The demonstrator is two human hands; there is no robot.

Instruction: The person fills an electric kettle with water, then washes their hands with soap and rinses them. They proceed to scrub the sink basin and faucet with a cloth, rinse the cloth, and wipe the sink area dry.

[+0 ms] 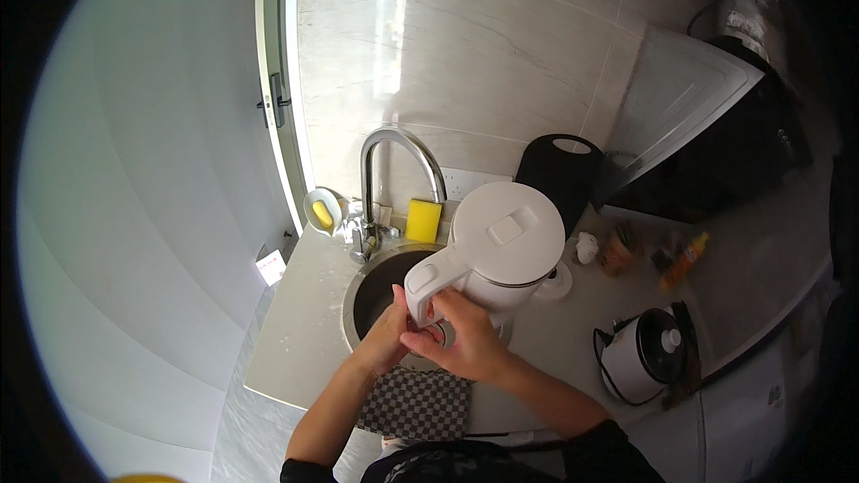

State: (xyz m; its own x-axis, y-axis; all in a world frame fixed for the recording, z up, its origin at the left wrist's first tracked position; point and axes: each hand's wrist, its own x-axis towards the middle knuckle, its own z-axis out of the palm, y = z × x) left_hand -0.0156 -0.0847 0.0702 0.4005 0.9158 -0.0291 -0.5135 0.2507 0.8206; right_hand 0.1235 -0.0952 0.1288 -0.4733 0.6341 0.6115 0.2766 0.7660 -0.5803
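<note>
A white electric kettle [510, 235] is held above the right side of the round steel sink [350, 312], its lid closed and its handle pointing down-left toward me. My right hand [470, 342] grips the handle from the right, with fingers inside the loop. From the other side my left hand [386, 342] closes around the handle's lower end, thumb pointing up. The two hands touch or nearly touch below the handle. Most of the kettle's body is hidden under its lid. Behind the sink rises a chrome gooseneck faucet [366, 181], its spout just left of the kettle.
A yellow sponge [423, 221] and a soap dish [322, 211] flank the faucet. A checkered cloth [416, 406] hangs over the counter's front edge. Rightward are a black cutting board [553, 164], a small white cooker [637, 362], an orange bottle [684, 261] and a range hood [711, 134].
</note>
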